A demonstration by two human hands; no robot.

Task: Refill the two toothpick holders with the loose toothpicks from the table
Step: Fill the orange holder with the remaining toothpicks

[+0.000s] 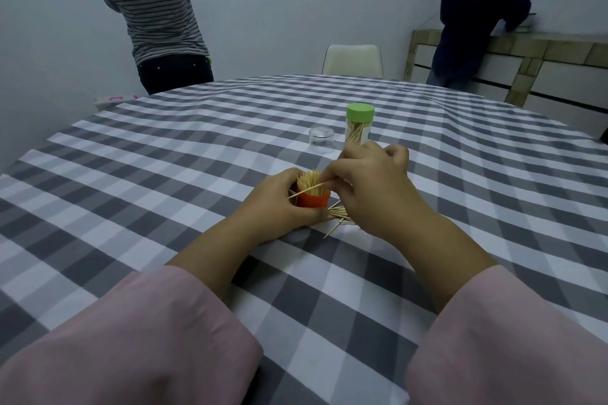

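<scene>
My pink sleeves (pixel 125 339) fill the near edge of a round table (pixel 131 174) draped in soft grey-and-white checked cloth. My left hand (pixel 279 204) curls round the orange holder (pixel 313 199), a small plastic cup packed with upright wooden toothpicks. My right hand (pixel 375 187) pinches a single toothpick (pixel 309 191), which lies slantwise across the holder's mouth, its thin point jutting past the cup toward my left fingers. Just right of the orange holder, partly hidden under my right hand, loose toothpicks (pixel 339 217) lie scattered flat on the cloth. Beyond the orange holder stands the green holder (pixel 358 123), a clear tube with a green cap and toothpicks inside, its base blocked by my right knuckles. Just left of it sits a clear round lid (pixel 321 138). Farther off, a pale chair (pixel 352 60) faces the table; a person in a striped top (pixel 154 10) and a person in dark clothes (pixel 473 20) stand at the wall.
</scene>
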